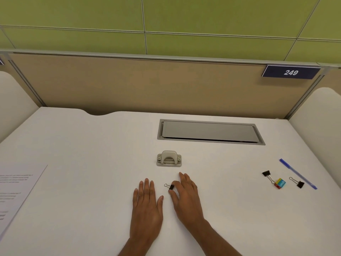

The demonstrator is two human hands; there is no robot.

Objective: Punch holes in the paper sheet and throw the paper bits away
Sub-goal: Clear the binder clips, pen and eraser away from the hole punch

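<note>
A beige two-hole punch (168, 159) stands on the white desk (92, 145), just beyond my hands. The printed paper sheet (16, 196) lies flat at the desk's far left edge, partly out of view. My left hand (146, 206) rests flat on the desk, fingers straight and holding nothing. My right hand (186, 196) lies beside it with straight fingers. A small black binder clip (170, 186) sits at the tip of its thumb, touching the hand. No paper bits can be seen.
A grey cable-hatch lid (210, 132) is set into the desk behind the punch. At the right lie a blue pen (298, 173), two black binder clips (267, 175) (298, 182) and a small colourful block (280, 183). A tan partition (147, 85) closes the back.
</note>
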